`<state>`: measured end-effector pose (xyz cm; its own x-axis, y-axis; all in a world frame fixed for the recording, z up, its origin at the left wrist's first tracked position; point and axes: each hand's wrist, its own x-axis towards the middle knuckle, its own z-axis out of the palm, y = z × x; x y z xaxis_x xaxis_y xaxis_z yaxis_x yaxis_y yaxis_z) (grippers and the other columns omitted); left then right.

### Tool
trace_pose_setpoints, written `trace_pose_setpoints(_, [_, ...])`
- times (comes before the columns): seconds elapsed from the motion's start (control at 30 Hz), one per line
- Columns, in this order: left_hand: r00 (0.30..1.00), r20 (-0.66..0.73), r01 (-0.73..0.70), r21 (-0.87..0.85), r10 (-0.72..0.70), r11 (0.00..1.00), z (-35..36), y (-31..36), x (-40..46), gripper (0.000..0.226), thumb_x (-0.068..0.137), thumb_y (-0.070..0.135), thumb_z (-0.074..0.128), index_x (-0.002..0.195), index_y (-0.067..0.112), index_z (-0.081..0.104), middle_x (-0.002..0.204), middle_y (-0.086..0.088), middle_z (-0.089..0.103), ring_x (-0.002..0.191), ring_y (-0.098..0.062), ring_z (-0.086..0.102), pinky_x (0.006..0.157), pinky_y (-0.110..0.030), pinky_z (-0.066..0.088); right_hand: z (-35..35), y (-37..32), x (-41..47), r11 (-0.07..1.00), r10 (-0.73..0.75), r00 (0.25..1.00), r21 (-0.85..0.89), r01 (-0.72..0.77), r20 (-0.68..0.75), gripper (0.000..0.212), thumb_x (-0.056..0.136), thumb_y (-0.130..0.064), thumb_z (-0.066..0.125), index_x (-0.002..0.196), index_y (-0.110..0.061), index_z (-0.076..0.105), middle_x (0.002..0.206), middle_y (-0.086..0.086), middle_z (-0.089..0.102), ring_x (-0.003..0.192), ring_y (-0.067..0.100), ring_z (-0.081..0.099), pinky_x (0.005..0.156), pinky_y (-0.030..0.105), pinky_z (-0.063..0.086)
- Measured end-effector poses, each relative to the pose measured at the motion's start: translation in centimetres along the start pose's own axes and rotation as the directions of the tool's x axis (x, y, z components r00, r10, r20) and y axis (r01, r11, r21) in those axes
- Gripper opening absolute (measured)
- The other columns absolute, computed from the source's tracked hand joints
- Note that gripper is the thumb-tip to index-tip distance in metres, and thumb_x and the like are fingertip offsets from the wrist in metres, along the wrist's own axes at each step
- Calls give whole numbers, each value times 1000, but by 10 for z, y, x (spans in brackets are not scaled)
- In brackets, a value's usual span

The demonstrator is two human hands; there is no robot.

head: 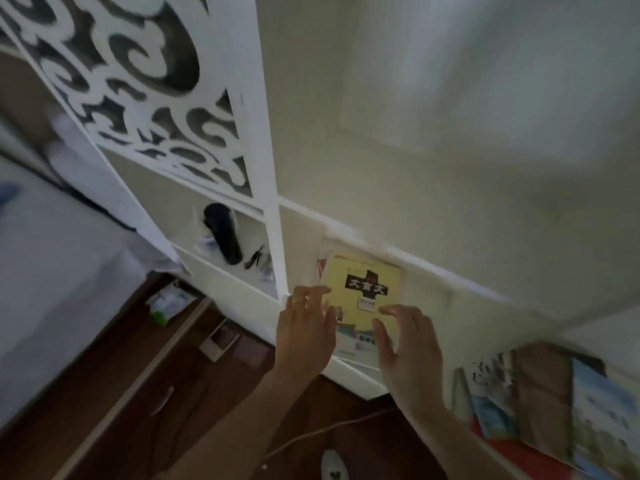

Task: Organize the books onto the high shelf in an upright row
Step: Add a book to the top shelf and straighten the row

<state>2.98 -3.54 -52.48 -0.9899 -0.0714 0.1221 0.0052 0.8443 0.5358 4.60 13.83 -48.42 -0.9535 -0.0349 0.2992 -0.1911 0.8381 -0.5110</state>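
**Risk note: yellow book between two loose hands at the shelf edge**

Obs.: yellow book [363,292] lies in the white shelf [349,370] compartment, cover facing the camera, black cross-shaped title block visible. A paler book or sheet edge shows just behind it on the left; cannot tell what it is. More books [540,400] sit well to the right in a loose, leaning group, blurred.

Hands: left hand [304,336] has its fingers spread and relaxed at the book's left edge. Right hand [408,348] has its fingers splayed over the lower right corner. Neither clearly grips; contact cannot be confirmed from this view.

Left compartment holds a dark cylindrical object [223,233] and small clutter.

Risks (judgement):
- Book not clamped on both sides, so it may slide off the near lip towards the floor.
- If stood up with no neighbour to lean on, it could tip sideways.
- The blur suggests movement, so a hurried grasp may catch the cover only and fan the pages.
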Motion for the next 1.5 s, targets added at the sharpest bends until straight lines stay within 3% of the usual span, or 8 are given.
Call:
trace_pose_setpoints(0.07, [978,158,132,63,-140,989,33,-17,0,58,103,45,10,142,22,46,144,-3,45,129,-25,45,104,-35,44,38,30,1,987,157,976,0,-159,149,28,96,-31,65,121,-18,62,115,1,64,104,23,62,84,24,43])
trace_pose_setpoints(0.2, [868,263,464,-125,-422,877,69,-27,19,46,105,30,50,145,11,37,136,-16,43,125,-37,49,102,-46,44,86,81,20,908,404,839,-45,-417,366,49,99,-38,58,142,-20,46,133,7,56,121,25,54,100,38,44])
trace_pose_setpoints(0.43, [726,419,667,-242,-545,704,102,-38,38,39,100,44,58,122,14,45,115,-6,60,106,-30,62,86,-38,51,112,110,36,829,529,751,-54,-556,395,60,98,-39,61,147,-14,38,140,14,43,131,33,43,111,45,35])
trace_pose_setpoints(0.6, [766,519,641,-562,-380,523,93,-41,18,24,105,29,57,124,21,45,123,-4,70,104,-19,72,80,-33,63,107,124,38,787,500,729,106,-608,468,64,96,-37,64,152,-21,35,135,4,51,118,26,58,98,49,51])
trace_pose_setpoints(0.77, [849,480,527,-742,-220,414,68,-25,8,33,104,21,58,134,27,46,120,0,74,108,-23,74,84,-41,64,79,126,56,516,486,647,405,-755,587,46,88,-28,76,129,-17,57,97,-7,72,90,14,70,70,30,53])
trace_pose_setpoints(0.97, [923,385,324,-776,-1,541,52,-8,48,37,105,15,57,134,30,40,130,2,62,125,-22,63,93,-38,60,35,126,75,485,397,843,696,-529,363,19,73,-9,82,76,-26,73,91,-1,77,90,21,74,75,40,56])
trace_pose_setpoints(1.2, [937,334,331,-762,-100,557,69,-3,69,60,89,-14,61,132,27,55,120,2,70,114,-11,65,90,-21,53,43,133,74,489,416,865,734,-472,279,34,69,4,82,70,-31,78,79,-6,77,82,15,73,84,34,53])
trace_pose_setpoints(1.5, [927,338,374,-800,-163,469,87,1,70,59,85,1,64,137,24,52,125,-7,68,116,-20,66,94,-29,55,64,143,65,404,439,832,752,-520,340,33,57,-10,76,87,3,70,101,9,78,101,24,72,93,36,50])
